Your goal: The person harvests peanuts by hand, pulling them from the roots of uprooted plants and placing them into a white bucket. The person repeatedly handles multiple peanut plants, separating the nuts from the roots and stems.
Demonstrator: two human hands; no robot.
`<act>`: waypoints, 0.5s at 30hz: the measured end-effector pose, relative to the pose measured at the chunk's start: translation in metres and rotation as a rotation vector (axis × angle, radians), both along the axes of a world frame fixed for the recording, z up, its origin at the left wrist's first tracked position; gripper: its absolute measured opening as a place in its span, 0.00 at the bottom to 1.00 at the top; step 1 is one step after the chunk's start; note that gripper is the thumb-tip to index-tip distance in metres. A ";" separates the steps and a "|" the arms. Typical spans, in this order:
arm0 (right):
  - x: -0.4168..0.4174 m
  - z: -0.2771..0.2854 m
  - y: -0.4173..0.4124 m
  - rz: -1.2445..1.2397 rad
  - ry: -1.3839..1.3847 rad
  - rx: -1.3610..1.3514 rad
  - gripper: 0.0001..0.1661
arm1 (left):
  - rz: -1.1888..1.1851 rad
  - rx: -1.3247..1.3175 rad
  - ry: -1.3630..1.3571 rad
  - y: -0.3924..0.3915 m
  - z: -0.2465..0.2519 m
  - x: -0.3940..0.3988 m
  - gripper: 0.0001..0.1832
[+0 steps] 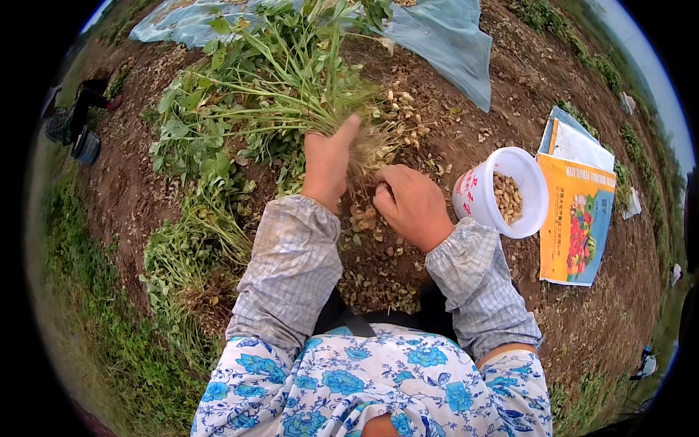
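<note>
My left hand [330, 164] grips a bunch of pulled peanut plants [289, 104] by the lower stems, leafy tops pointing away from me. Their thin roots [363, 172] hang toward my right hand and look blurred. My right hand [412, 205] is curled beside these roots; whether anything is between its fingers is hidden. Pale peanut pods [403, 106] lie in a cluster just beyond the roots. To the right of my right hand, a white plastic bucket [472, 191] tilts toward me with shelled-on peanuts [507, 198] inside.
A yellow and blue printed fertilizer bag [573, 224] lies right of the bucket. Pale blue plastic sheeting [450, 49] spreads across the soil ahead. More uprooted plants [188, 273] are heaped at left. Farther left, a person [76, 114] is beside a dark bucket [86, 146].
</note>
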State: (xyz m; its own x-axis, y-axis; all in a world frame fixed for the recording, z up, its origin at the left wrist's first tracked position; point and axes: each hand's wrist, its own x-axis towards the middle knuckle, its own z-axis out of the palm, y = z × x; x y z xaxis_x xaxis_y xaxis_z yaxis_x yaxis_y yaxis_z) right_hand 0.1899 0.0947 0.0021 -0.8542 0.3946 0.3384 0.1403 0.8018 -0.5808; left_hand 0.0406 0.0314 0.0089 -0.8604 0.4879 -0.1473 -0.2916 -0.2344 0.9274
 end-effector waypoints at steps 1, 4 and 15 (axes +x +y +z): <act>-0.001 -0.002 0.001 -0.011 0.008 -0.042 0.08 | -0.005 0.003 0.005 0.000 -0.001 0.000 0.10; -0.002 0.003 0.014 -0.010 -0.235 -1.117 0.12 | -0.028 0.007 0.004 0.000 -0.001 0.001 0.11; 0.001 0.003 0.019 0.086 -0.351 -1.337 0.11 | -0.165 -0.018 0.003 -0.004 0.004 -0.003 0.19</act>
State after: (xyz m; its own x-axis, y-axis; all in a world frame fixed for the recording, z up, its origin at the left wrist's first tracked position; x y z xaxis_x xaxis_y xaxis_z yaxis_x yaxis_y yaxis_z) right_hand 0.1911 0.1138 0.0051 -0.8530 0.1878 -0.4869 0.4165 -0.3172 -0.8520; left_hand 0.0379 0.0274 0.0130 -0.7691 0.6201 -0.1548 -0.3223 -0.1671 0.9318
